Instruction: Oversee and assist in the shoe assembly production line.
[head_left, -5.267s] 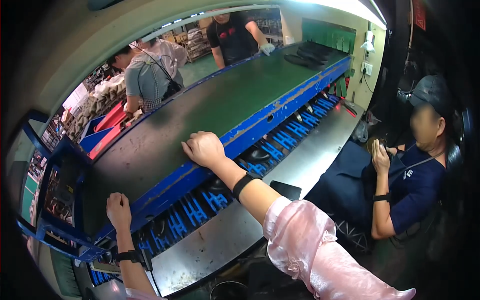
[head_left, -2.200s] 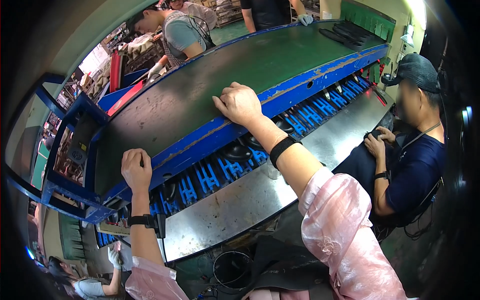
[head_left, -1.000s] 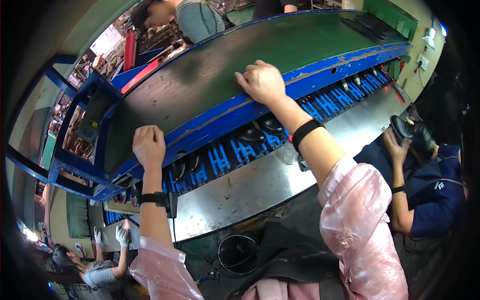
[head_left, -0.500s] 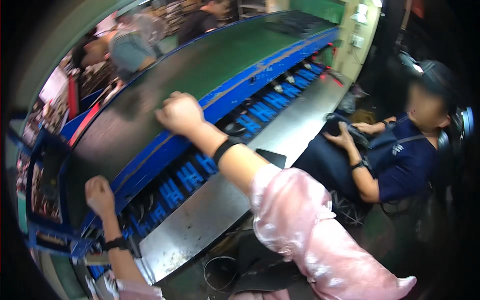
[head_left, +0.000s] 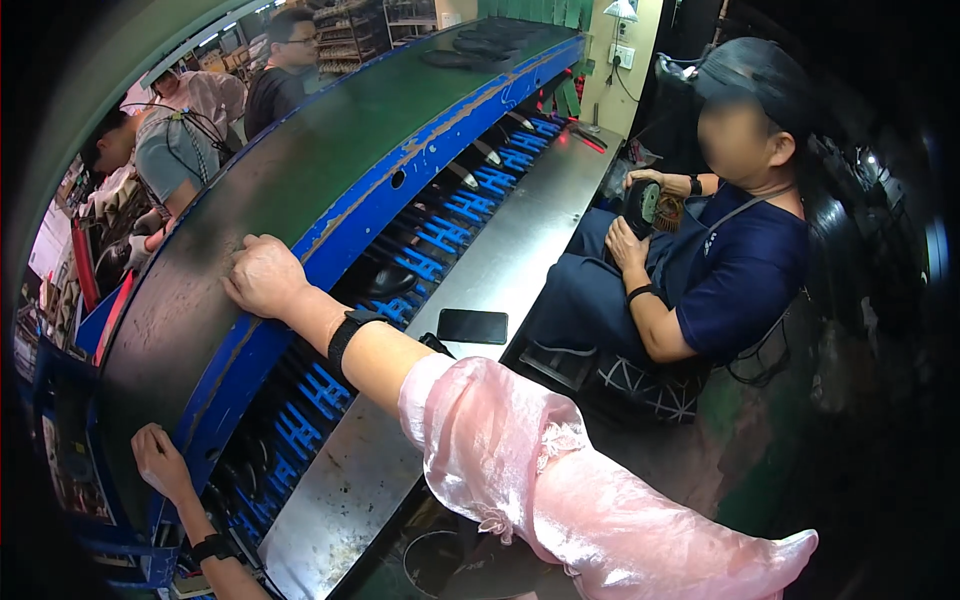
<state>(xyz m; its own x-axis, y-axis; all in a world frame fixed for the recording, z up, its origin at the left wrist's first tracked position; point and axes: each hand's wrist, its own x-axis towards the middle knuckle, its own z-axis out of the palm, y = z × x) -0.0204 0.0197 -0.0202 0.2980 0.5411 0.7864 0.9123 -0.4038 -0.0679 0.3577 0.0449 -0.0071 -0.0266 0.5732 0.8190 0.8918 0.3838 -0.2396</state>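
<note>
I see a black smartphone (head_left: pixel 472 326) lying flat on the steel shelf (head_left: pixel 520 250), just right of the right forearm. Further right, a seated person in a navy shirt (head_left: pixel 735 275) holds a dark shoe (head_left: pixel 645 205). Beyond the hands, three workers (head_left: pixel 200 120) stand across the line.

The dark green belt (head_left: pixel 330 170) lies open along most of its length, interrupted only by dark soles (head_left: pixel 480 45) at the far end. The steel shelf (head_left: pixel 520 230) is passable, blocked by a black phone (head_left: pixel 472 326). Under the blue edge (head_left: pixel 400 180), the gap is crowded by blue racks (head_left: pixel 440 235). The right side is closed off by a seated person (head_left: pixel 700 270).
</note>
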